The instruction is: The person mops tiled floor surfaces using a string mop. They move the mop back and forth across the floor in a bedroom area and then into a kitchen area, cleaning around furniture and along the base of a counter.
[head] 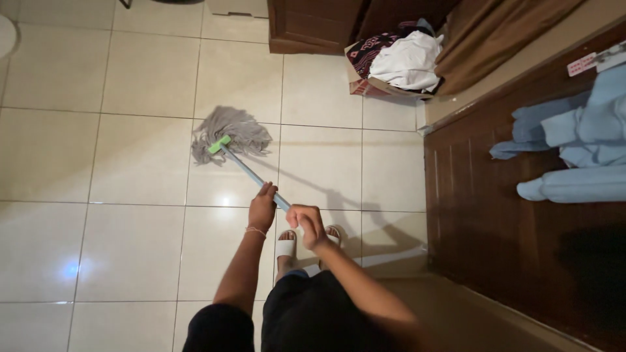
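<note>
A mop with a grey string head, a green clamp and a light blue handle rests its head on the cream tiled floor. My left hand grips the handle lower down, a thin bracelet on its wrist. My right hand is closed around the handle's upper end, just behind the left. The handle slants from my hands up and left to the mop head. My feet in white sandals stand right under my hands.
A cardboard box holding white and patterned cloth sits by a dark wooden cabinet at the top. A brown curtain hangs beside it. A dark wooden door with light blue garments hanging on it stands at the right.
</note>
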